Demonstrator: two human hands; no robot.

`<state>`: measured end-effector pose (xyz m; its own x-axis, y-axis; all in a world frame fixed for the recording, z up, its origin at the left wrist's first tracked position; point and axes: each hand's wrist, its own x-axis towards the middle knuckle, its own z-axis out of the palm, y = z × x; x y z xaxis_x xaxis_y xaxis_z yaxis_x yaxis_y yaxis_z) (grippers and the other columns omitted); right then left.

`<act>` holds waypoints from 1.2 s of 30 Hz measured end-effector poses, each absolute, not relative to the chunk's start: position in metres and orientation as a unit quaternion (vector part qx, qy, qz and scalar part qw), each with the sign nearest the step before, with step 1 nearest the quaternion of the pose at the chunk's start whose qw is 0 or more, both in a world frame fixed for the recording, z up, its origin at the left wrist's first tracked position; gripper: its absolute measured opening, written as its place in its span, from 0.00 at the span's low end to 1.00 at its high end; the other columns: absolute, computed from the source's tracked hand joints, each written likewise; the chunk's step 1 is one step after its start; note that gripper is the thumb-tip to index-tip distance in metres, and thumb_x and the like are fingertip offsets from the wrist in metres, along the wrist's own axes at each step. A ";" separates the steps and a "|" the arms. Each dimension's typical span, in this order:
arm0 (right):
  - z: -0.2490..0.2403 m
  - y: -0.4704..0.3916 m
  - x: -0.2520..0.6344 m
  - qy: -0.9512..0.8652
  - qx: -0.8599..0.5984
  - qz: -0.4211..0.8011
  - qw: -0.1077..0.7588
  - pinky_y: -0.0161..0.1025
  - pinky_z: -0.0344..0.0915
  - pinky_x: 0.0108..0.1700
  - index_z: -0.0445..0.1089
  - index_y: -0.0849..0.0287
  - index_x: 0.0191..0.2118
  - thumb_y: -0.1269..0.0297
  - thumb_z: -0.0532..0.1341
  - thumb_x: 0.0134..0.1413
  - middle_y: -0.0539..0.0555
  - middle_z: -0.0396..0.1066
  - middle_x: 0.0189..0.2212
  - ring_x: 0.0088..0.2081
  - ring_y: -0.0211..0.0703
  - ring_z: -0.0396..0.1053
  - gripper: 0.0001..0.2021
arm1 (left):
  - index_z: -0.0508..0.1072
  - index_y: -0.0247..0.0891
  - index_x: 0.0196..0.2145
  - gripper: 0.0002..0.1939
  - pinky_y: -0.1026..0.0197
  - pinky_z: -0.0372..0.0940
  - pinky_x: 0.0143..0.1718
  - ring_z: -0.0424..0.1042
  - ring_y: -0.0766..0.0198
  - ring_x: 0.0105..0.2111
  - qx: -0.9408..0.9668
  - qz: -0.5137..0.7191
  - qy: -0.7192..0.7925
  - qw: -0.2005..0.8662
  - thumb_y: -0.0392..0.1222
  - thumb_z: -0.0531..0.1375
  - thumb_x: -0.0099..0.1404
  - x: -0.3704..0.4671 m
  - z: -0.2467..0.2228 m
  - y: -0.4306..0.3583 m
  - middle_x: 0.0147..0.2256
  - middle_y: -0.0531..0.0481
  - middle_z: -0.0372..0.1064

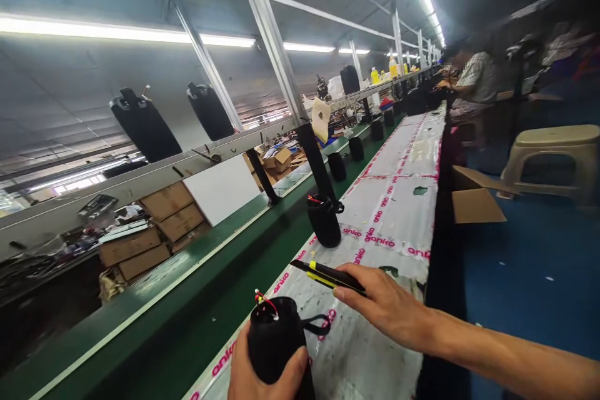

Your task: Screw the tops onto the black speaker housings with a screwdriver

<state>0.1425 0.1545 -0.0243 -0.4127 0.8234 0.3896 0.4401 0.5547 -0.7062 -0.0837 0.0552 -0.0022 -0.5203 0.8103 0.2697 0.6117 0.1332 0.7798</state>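
Observation:
My left hand (269, 381) is wrapped around a black cylindrical speaker body (276, 344) near the bottom of the view. Red and other thin wires (266, 303) stick out of its open top, and a black strap loop (319, 326) hangs at its right side. In my right hand (382, 300) is a black and yellow utility knife (325, 276), its tip pointing left above the table, apart from the speaker. Beyond the knife stands another black speaker body (324, 222) with red wires on top.
A green conveyor belt (225, 281) runs along the left of the table covered in printed plastic (403, 200). More black cylinders (336, 167) stand farther along. Metal posts (272, 31) and a shelf rise on the left. A co-worker (473, 78) sits far right, near a plastic stool (553, 144).

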 end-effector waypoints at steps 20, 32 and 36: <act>-0.004 0.127 0.137 -0.921 -0.235 0.055 0.306 0.40 0.63 0.37 0.61 0.51 0.56 0.73 0.59 0.61 0.48 0.72 0.41 0.38 0.43 0.72 0.20 | 0.62 0.38 0.57 0.39 0.48 0.55 0.60 0.64 0.50 0.55 0.466 0.510 0.686 0.229 0.59 0.65 0.52 -0.080 0.005 0.045 0.54 0.44 0.68; 0.004 0.131 0.140 -0.938 -0.203 -0.066 0.275 0.40 0.53 0.30 0.61 0.57 0.54 0.78 0.59 0.55 0.49 0.68 0.35 0.33 0.41 0.68 0.22 | 0.61 0.38 0.54 0.38 0.48 0.55 0.57 0.66 0.51 0.52 0.475 0.516 0.672 0.238 0.57 0.66 0.50 -0.072 0.010 0.046 0.50 0.45 0.69; 0.001 0.131 0.140 -0.939 -0.198 -0.094 0.266 0.41 0.50 0.28 0.61 0.58 0.53 0.78 0.58 0.56 0.49 0.67 0.34 0.31 0.41 0.67 0.20 | 0.61 0.40 0.55 0.38 0.48 0.55 0.58 0.66 0.52 0.52 0.476 0.508 0.676 0.242 0.58 0.66 0.51 -0.072 0.010 0.046 0.50 0.46 0.69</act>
